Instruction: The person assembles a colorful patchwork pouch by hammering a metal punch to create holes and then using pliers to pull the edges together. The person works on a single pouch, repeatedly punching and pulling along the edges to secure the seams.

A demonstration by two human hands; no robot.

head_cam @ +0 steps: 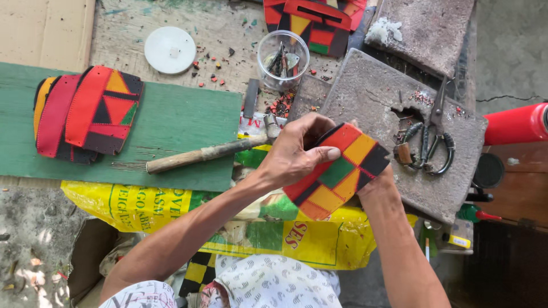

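- Lying well left of the left hand, on a green board (171,131): stack of patchwork pieces (85,111) in red, orange, black.
- Sitting up-left of that hand: white round lid (169,50).
- Resting just left of it, handle pointing away: wooden-handled hammer (205,153).
- Standing above it: clear plastic cup (282,59) holding small metal bits.
- Left hand (297,151) curling closed over top edge of multicoloured patchwork piece (339,171), thumb pressing flat on its face.
- Right hand (377,185) mostly hiding behind same piece, supporting from below; finger spread, cannot tell.
- Lying just right of right hand, on a grey stone slab (377,91): black scissors (435,137).
- Spreading beneath both forearms: yellow printed sack (331,242).
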